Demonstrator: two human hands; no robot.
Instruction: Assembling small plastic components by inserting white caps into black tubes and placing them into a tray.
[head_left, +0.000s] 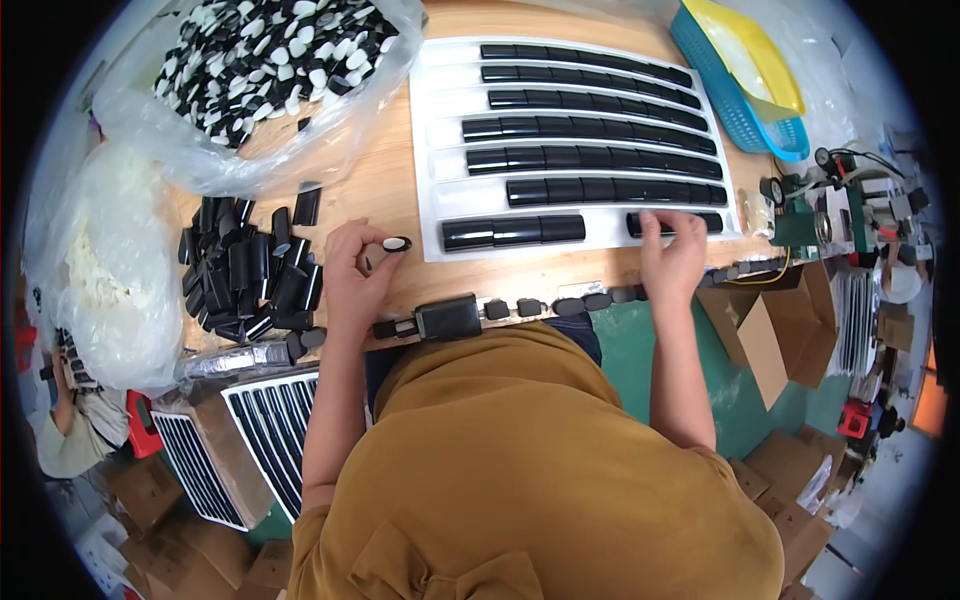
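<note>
Black and white is the small oval cap (396, 244) you are pinching in your left hand (352, 270), thumb and forefinger closing on it while the other fingers are curling loosely underneath; the hand is hovering over the wooden table (390, 195) just left of the white tray (432, 150). Your right hand (672, 255) is reaching to the near right corner of that tray, fingers bunching together and pressing down on the short run of black tubes (668, 222) in the bottom row; whether the fingertips are gripping one tube or only touching it, you cannot tell from here. Glossy black tubes (590, 125) are filling the tray's other rows end to end, and the bottom row is holding a short group (512, 231) at its left with a bare gap between that and your right hand. Loose black tubes (245, 270) are lying in a heap just left of your left hand, and a clear bag of black-and-white caps (270, 50) is sitting beyond them at the far left of the table.
</note>
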